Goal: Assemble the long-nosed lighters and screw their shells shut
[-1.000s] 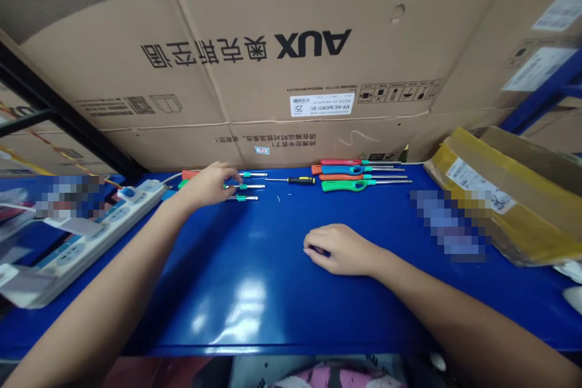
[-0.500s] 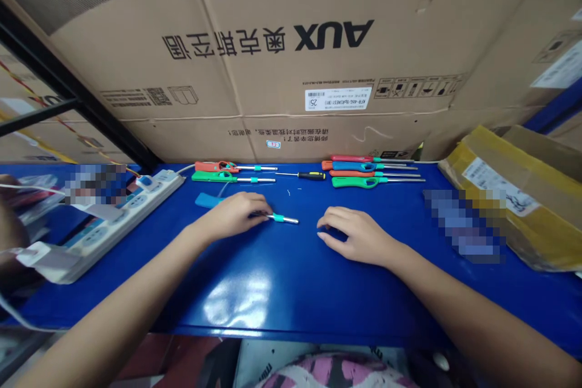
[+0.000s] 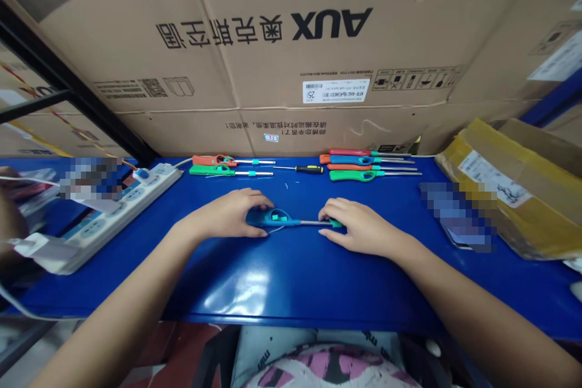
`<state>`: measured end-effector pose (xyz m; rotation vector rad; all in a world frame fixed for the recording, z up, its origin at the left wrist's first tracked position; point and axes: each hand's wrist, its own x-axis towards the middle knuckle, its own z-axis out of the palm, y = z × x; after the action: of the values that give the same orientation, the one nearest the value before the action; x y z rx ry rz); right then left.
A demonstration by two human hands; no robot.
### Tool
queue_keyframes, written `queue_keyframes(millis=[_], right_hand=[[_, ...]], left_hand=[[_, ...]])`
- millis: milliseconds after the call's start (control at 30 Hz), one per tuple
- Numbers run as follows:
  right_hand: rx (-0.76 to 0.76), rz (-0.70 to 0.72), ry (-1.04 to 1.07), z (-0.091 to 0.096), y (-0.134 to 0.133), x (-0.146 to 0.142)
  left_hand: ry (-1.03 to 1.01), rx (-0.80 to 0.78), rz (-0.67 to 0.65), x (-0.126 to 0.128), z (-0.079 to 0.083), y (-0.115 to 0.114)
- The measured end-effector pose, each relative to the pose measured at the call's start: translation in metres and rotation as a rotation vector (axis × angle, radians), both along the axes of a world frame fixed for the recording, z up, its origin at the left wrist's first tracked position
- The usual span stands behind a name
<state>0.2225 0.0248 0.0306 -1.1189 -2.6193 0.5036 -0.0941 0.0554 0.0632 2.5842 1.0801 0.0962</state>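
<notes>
Blue utility lighter: lies flat on the blue metal tabletop [image 3: 213, 291], in front of the other tools and held lengthwise between both hands; its blue handle [image 3: 268, 218] points left, and its metal wand [image 3: 313, 223] points right.
Left hand: the left hand [image 3: 222, 215] is closed in a cupped grip around the handle end, with the fingers curling over the top.
Right hand: the right hand [image 3: 359, 224] is closed over the far end of the wand, and its fingers [image 3: 330, 212] cover most of the teal tip.
Left of the lighter, further back: an orange-red lighter [image 3: 211, 160] and a green lighter [image 3: 211, 170] lie side by side.
Right of the lighter, further back: a red lighter [image 3: 350, 152], a second blue lighter [image 3: 352, 159], an orange lighter [image 3: 348, 167] and a bright green lighter [image 3: 350, 176] lie stacked in a tight row.
Between those two groups: a screwdriver with a black-and-yellow handle [image 3: 309, 169] lies alone.
Count so far: one lighter is in the hands, and six lie in the back rows.
Farther out: a white power strip [image 3: 113, 212] angles away to the left of the lighter, a yellow-taped parcel [image 3: 495, 182] sits to its right, and a large AUX carton [image 3: 291, 73] stands behind it.
</notes>
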Motion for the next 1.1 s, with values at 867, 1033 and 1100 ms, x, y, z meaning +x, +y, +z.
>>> queue_keyframes(millis=[867, 1033, 1100], right_hand=[[-0.099, 0.094, -0.102, 0.002, -0.004, 0.015], [-0.029, 0.101, -0.114, 0.003, -0.008, 0.014], [0.004, 0.109, -0.101, 0.005, -0.009, 0.014]], left_hand=[[-0.444, 0.010, -0.214, 0.058, -0.059, -0.020], [-0.482, 0.060, -0.241, 0.062, -0.067, -0.024], [-0.510, 0.082, -0.245, 0.062, -0.067, -0.026]])
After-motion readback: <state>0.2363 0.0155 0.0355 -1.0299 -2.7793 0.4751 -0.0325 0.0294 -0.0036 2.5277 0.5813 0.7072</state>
